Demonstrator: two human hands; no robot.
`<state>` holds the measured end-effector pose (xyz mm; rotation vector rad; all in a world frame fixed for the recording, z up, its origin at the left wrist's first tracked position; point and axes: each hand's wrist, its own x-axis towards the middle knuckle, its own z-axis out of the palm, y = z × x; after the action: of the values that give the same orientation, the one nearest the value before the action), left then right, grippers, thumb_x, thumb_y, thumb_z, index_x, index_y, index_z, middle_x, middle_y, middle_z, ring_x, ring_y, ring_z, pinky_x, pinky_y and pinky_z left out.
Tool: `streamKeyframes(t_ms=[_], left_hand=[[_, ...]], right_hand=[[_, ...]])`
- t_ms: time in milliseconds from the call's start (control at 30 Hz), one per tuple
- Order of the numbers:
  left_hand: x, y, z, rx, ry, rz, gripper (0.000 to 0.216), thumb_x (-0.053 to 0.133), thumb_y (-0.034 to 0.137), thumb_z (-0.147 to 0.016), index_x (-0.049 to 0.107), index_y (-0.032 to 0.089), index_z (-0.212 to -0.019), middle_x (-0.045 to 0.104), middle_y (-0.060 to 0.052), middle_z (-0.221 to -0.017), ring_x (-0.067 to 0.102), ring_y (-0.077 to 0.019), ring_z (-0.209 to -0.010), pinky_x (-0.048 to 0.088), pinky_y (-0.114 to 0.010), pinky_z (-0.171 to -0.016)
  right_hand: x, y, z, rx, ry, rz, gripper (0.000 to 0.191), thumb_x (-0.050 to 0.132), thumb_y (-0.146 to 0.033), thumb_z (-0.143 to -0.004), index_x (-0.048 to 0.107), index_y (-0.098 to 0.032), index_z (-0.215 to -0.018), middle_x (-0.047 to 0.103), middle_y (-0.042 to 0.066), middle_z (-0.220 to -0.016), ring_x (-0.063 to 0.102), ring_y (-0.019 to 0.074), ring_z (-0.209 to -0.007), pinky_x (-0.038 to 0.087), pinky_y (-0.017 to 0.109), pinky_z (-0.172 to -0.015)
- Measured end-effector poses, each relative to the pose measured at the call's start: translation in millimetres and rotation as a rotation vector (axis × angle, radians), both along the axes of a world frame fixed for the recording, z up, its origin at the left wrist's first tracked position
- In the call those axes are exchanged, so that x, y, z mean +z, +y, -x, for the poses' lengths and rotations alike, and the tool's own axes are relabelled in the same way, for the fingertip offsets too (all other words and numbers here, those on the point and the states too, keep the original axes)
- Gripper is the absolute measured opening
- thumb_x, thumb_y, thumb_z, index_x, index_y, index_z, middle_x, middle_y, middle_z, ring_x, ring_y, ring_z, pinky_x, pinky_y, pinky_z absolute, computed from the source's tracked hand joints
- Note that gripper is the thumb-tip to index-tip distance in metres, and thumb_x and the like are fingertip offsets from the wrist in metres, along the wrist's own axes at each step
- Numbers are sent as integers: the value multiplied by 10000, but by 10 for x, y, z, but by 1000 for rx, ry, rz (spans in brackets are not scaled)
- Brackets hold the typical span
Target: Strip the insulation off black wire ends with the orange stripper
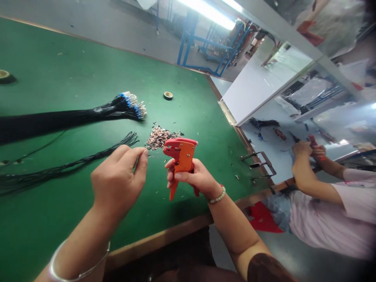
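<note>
On a green-topped table [88, 66] with a wooden edge [158, 239], a dark roll of tape [4, 76] sits cut off at the far left. Next to it runs a thick, glossy bundle of black wires [58, 121], packed tight and fanning out into blue-collared metal tips [129, 100]. Below that lies a looser hank of thin black wires [58, 170], its fine strands splayed at the end.

The left hand [117, 180], with a slim metal bangle [79, 266] at the wrist, is pinched narrow, thumb against fingertips, on something too thin to make out. Just beyond it lies a rough heap of copper-coloured wire scraps [160, 137], with stray bits scattered over the table. Farther up stands a small roll of tape [168, 95] with a pale core.

The right hand [195, 178], with a beaded bracelet [217, 196] at the wrist, is closed around the grip of a wire stripper [183, 158], which has a chunky orange body and red jaws, and holds it upright just above the table.

Flat metal brackets [258, 164] sit by the far edge. Off to the right, a co-worker in a pale pink sleeve [355, 196] has both hands [305, 150] around a red tool [313, 141].
</note>
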<state>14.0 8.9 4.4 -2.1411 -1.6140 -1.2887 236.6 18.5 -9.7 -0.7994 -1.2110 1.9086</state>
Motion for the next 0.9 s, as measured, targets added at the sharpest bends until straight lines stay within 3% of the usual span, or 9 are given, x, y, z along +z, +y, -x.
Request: streamKeyframes(t_ms=[100, 267, 400, 567, 733, 900], left_hand=[[39, -28, -24, -45, -104, -30, 48, 649, 213, -993, 696, 216, -985, 658, 22, -756, 550, -105, -604, 375, -259, -569], [-30, -58, -95, -75, 102, -61, 51, 651, 220, -987, 692, 189, -987, 657, 14, -728, 529, -117, -576, 342, -275, -536], [-72, -58, -123, -49, 142, -48, 105, 630, 227, -990, 692, 183, -918, 639, 10, -703, 514, -128, -564, 328, -283, -532], [-85, -58, -143, -65, 164, -5, 174, 602, 243, -1003, 698, 196, -865, 644, 4, -707, 527, -139, -581, 318, -293, -539], [-137, -30, -128, -38, 167, 73, 276, 541, 302, -1037, 697, 197, -835, 635, -5, -708, 509, -137, -566, 300, -296, -534], [-156, -16, -137, -72, 47, 91, 241, 556, 293, -1036, 718, 190, -890, 667, -7, -732, 559, -130, -602, 349, -276, -566]], right_hand=[[-62, -13, 27, -48, -17, -34, 398, 841, -310, -853, 688, -135, -1176, 732, 61, -968, 739, 179, -825, 657, 365, -790], [-135, -21, 138, -131, -2, -120, 352, 794, -331, -905, 658, -160, -1182, 712, 54, -999, 723, 162, -847, 647, 333, -792], [-136, -15, 195, -200, -14, -154, 373, 778, -393, -925, 626, -179, -1190, 709, 55, -1019, 730, 179, -901, 643, 355, -845], [-202, -36, 210, -170, -122, -238, 430, 754, -455, -933, 606, -176, -1224, 708, 67, -1016, 720, 197, -934, 625, 374, -886], [-252, -71, 250, -99, -270, -392, 262, 710, -393, -951, 652, -170, -1075, 685, 62, -957, 636, 167, -819, 589, 356, -852], [-277, -19, 258, -50, -184, -217, 261, 770, -326, -885, 626, -179, -1047, 701, 49, -954, 660, 167, -857, 590, 350, -866]])
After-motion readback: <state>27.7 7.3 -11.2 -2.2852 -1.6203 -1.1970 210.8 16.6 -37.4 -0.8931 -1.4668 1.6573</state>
